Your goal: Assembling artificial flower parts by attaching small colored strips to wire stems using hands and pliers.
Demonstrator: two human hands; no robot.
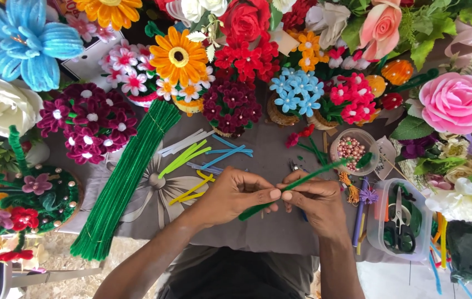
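Observation:
My left hand (235,195) and my right hand (314,198) meet over the grey cloth (280,227), both pinching one green pipe-cleaner stem (302,180). The stem slants from lower left, under my left thumb, up to the right toward a small green leaf (364,160). Fingertips of both hands touch at the stem's middle. Loose pipe cleaners in green, blue, yellow and white (203,158) lie just beyond my left hand.
A thick bundle of green pipe cleaners (122,182) lies diagonally at left. A clear cup of pink beads (352,148) stands beyond my right hand. A clear tub with scissors (399,221) sits at right. Handmade flower bouquets (230,61) ring the far and side edges.

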